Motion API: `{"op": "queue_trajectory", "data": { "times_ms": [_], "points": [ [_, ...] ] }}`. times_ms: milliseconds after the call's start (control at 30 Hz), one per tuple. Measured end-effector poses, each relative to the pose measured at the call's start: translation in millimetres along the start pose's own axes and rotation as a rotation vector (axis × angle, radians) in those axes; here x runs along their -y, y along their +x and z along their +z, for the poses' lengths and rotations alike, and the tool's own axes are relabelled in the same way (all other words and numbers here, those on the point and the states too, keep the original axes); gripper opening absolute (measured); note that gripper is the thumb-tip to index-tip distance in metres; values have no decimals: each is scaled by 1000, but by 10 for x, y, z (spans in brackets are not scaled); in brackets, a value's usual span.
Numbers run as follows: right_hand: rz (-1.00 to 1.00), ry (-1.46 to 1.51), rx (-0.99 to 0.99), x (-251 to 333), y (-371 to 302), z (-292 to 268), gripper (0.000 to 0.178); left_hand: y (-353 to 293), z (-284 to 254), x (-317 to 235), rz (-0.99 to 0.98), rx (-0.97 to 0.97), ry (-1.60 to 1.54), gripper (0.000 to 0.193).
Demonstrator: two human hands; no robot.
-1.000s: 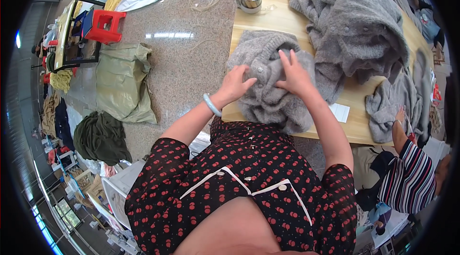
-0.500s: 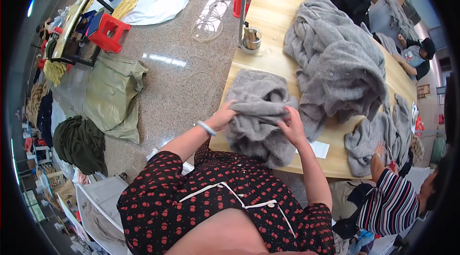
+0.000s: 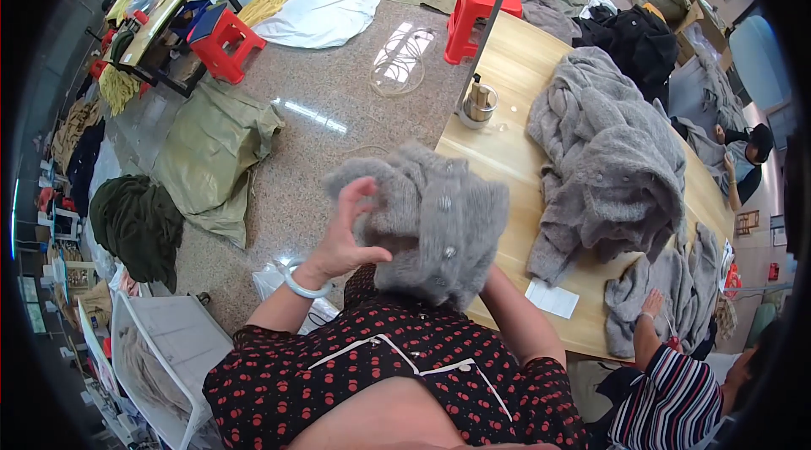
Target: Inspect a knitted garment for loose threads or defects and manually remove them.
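A fuzzy grey knit cardigan (image 3: pixel 405 222) with a row of shiny buttons is held up in front of me, off the table's left edge. My left hand (image 3: pixel 345 234) is beside its left part, thumb and fingers spread apart with nothing gripped. The cardigan hides my right hand; only the forearm shows, reaching up behind the garment's lower right. To the right, a big heap of similar grey knitwear (image 3: pixel 608 154) lies on the wooden table (image 3: pixel 473 141). A small white paper slip (image 3: pixel 552 299) is on the table near the heap.
A metal cup of tools (image 3: pixel 479 105) stands by a pole at the table's left edge. At right, a co-worker in a striped top (image 3: pixel 667 399) has a hand on more grey garments. A white bin (image 3: pixel 160 340) and a dark green cloth pile (image 3: pixel 135 226) are at left.
The cardigan has been lifted off the table and moved left toward me, its buttons now showing. My left hand has opened away from it; my right hand has gone behind it. The view has shifted.
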State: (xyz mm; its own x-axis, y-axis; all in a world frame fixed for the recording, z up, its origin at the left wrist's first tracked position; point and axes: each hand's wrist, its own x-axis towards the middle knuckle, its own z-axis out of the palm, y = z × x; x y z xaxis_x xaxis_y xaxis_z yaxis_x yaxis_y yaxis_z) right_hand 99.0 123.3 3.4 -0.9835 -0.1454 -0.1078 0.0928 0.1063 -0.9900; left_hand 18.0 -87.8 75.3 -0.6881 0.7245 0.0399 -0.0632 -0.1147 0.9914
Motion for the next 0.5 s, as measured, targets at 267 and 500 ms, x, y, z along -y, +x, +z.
{"op": "queue_trajectory", "data": {
  "times_ms": [267,500],
  "points": [
    [384,976,-66,296,294,392,45,-226,-42,513,-299,20,32,71],
    [568,246,-87,-508,193,35,43,-541,-1059,1039,-917,-544,-395,43]
  ]
}}
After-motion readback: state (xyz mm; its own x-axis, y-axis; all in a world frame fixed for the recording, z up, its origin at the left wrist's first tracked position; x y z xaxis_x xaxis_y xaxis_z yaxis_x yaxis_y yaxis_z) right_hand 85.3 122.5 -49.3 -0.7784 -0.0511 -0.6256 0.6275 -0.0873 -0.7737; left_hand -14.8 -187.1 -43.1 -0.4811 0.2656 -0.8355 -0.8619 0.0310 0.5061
